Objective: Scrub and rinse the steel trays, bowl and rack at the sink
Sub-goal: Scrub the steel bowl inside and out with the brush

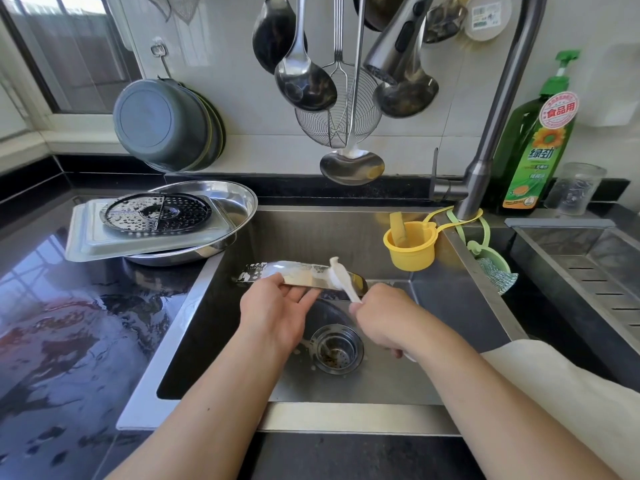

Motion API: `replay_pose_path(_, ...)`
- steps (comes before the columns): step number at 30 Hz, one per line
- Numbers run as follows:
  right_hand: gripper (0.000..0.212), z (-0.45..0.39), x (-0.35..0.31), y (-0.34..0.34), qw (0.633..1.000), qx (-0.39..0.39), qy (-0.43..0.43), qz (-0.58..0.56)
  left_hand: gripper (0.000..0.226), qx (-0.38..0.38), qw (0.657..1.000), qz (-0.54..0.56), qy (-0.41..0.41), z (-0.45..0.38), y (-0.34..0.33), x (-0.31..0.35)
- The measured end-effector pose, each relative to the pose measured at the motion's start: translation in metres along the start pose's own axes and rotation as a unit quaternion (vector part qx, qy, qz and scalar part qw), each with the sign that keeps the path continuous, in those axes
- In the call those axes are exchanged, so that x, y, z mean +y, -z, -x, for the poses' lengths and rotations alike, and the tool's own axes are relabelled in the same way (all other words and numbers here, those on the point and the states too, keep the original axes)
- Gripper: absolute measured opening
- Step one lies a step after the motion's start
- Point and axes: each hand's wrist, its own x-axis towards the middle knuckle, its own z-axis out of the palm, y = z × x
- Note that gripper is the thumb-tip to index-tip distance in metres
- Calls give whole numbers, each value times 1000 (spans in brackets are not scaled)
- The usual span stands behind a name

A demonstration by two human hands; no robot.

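steel sink [381,237] | black wet counter [69,323] | tiled wall [242,98]

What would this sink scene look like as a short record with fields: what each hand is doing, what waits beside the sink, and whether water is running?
left hand: left hand holds the soapy steel tray over the sink
right hand: right hand grips a white brush against the tray
waiting: perforated rack on a rectangular tray in a round tray, left of the sink
water: none seen from the faucet
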Motion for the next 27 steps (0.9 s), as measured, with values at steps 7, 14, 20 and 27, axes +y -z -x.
replay_pose_path(7, 34, 1, -8, -9, 1000, 3, 25, 0, 34, -27, 997, -38, 53, 4, -6, -6)
replay_pose_path(14, 38, -1, -12, -16, 998, 13, 51, 17, 40, -45, 995, -16, 89, 6, -6, -6)
replay_pose_path(20, 27, -7, 19, 8, 999, 3, -44, -16, 48, -18, 999, 18, 45, 4, -6, 1)
replay_pose_path(27, 37, -12, -7, -18, 994, 36, 98, 32, 55, -28, 997, -32, 62, 10, -10, -5)
